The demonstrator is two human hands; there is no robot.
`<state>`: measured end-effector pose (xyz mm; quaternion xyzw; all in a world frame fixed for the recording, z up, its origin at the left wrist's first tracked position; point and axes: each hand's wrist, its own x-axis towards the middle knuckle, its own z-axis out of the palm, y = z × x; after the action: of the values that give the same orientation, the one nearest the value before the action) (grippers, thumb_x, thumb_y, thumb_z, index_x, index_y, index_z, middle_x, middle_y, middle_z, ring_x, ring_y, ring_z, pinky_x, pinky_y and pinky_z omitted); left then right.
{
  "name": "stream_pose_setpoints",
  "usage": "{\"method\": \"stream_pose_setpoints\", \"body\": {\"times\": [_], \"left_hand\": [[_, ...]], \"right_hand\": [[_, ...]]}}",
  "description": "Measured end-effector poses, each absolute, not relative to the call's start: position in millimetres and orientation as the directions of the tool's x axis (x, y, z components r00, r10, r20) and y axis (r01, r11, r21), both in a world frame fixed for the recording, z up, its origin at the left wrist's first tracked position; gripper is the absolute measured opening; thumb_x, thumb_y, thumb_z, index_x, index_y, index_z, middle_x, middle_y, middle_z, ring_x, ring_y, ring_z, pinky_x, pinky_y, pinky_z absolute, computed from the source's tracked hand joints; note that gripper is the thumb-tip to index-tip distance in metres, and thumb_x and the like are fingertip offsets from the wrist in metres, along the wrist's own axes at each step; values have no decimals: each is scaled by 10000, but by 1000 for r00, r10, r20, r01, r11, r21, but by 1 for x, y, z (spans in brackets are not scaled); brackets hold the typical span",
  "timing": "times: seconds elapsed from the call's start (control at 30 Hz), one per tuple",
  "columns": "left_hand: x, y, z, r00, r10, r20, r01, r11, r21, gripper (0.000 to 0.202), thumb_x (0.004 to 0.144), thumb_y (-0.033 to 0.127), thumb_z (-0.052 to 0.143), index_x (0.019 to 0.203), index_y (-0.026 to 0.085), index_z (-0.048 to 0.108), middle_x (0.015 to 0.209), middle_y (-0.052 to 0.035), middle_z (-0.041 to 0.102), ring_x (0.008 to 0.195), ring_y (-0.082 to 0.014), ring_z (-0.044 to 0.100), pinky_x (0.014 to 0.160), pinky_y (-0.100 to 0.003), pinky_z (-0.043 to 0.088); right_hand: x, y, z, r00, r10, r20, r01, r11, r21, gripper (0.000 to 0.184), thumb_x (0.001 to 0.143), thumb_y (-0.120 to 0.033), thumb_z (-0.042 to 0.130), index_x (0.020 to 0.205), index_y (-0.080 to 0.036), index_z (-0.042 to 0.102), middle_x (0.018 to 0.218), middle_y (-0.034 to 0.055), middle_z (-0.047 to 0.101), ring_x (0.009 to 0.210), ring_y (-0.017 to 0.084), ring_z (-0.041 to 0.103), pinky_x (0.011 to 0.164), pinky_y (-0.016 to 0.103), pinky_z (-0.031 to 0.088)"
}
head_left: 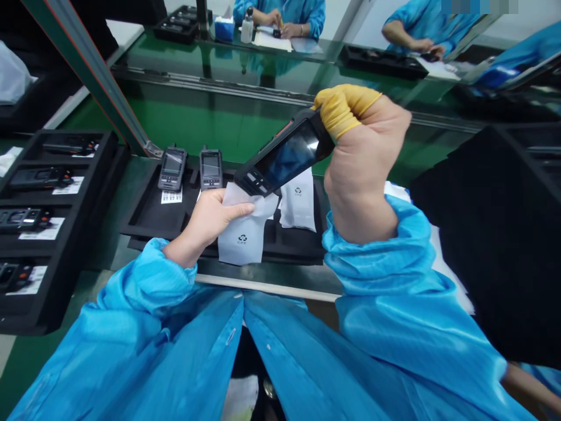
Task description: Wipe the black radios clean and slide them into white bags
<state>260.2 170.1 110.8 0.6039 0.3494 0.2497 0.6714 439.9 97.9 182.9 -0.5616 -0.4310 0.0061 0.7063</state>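
Note:
My right hand (362, 158), with yellow finger cots on its fingertips, is closed around the top end of a black handheld device (284, 156), which tilts down to the left with its screen facing me. My left hand (214, 217) pinches the mouth of a white plastic bag (245, 231) printed with a recycling mark. The device's lower end sits at the bag's opening. Both hands hover over a black foam tray (153, 219).
Two more black devices (172, 168) (211, 168) stand in the tray, beside a second white bag (298, 202). Black trays (39, 225) of devices with labels sit at left. A black foam block (499, 234) is at right. Other people in blue coats work across the green conveyor (245, 126).

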Motion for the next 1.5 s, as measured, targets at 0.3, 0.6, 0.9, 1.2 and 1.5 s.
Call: {"method": "stream_pose_setpoints", "body": {"times": [0.3,0.6,0.9,1.2,1.5], "left_hand": [[270,167,111,698,716,3,-67,61,996,395,532,510,844,666,167,703,633,1,683,563,-125,584,504,-225,437],[271,169,116,758,641,123,-185,30,982,554,538,529,863,958,190,737,874,-42,755,883,-226,697,772,-327,549],[281,164,114,694,693,196,-197,-80,977,375,787,565,672,843,202,750,809,-27,740,854,-195,686,768,-298,542],[306,159,132,415,765,493,-197,-453,869,243,885,397,608,773,191,673,722,13,679,679,-112,614,612,-212,480],[321,151,166,445,640,626,-283,-563,777,334,910,520,544,793,212,599,809,0,696,833,-147,684,750,-273,536]], "right_hand": [[423,95,201,624,572,533,510,218,-832,99,739,-112,700,665,-173,676,622,-64,622,611,69,558,632,247,482],[432,84,220,572,620,537,628,91,-773,119,728,-151,723,641,-218,676,631,-51,645,625,99,561,611,276,445],[429,82,206,553,649,522,600,125,-790,91,740,-214,730,670,-218,673,676,-37,685,657,115,602,638,280,491],[428,73,188,490,698,523,617,146,-774,184,766,-384,690,738,-203,704,743,-33,706,784,170,682,790,363,549],[442,57,178,500,688,527,534,235,-812,480,759,-637,641,1034,-244,667,1006,5,723,962,164,665,915,328,533]]}}
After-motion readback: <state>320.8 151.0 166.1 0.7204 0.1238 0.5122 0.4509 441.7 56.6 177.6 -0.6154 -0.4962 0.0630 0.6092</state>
